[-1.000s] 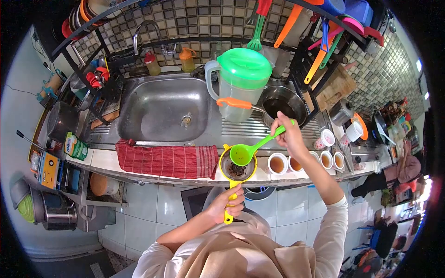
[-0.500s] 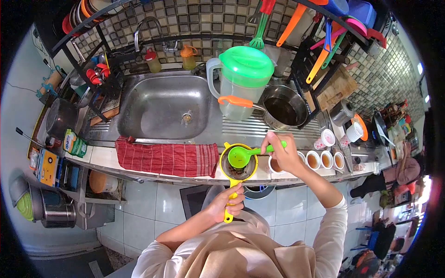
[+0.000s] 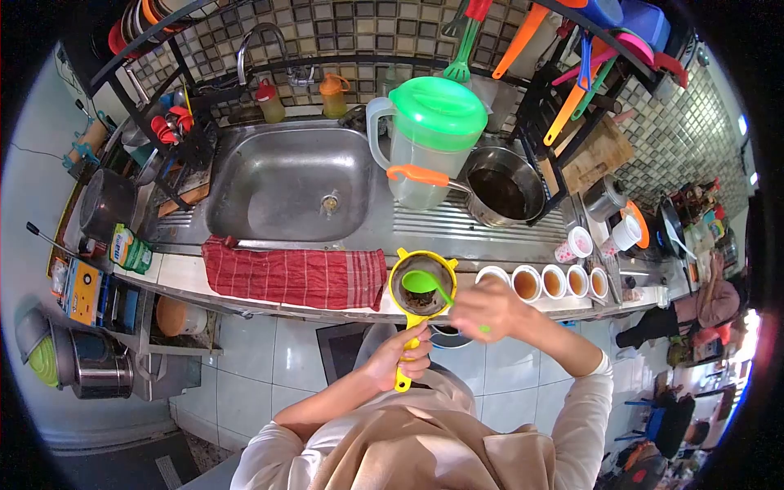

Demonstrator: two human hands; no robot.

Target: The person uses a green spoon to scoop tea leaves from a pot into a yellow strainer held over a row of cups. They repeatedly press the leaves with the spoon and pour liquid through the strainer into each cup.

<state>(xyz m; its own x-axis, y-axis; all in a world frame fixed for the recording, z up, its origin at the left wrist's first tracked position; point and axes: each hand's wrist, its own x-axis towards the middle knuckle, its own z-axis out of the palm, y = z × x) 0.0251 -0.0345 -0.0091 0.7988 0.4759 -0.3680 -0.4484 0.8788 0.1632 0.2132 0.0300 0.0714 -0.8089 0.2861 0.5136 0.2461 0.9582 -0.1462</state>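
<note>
My left hand (image 3: 398, 361) is wrapped round the handle of a yellow strainer (image 3: 412, 322), whose bowl holds dark residue. The green spoon (image 3: 420, 282) has its head over the strainer's bowl. My right hand (image 3: 488, 310), a little blurred, is closed on the spoon's handle to the right of the strainer. Just beyond that hand stands a row of cups of brown drink (image 3: 526, 284) along the counter edge. One cup at the row's left end is partly covered by my right hand.
A red checked cloth (image 3: 294, 275) lies left of the strainer, before the steel sink (image 3: 290, 192). Behind stand a pitcher with a green lid (image 3: 439, 114) and a pot (image 3: 500, 192) of dark liquid. A person (image 3: 709, 306) is at the far right.
My right hand has moved down and slightly left, towards me, tilting the spoon so its handle now slopes down to the right. My left hand and the strainer are almost unmoved.
</note>
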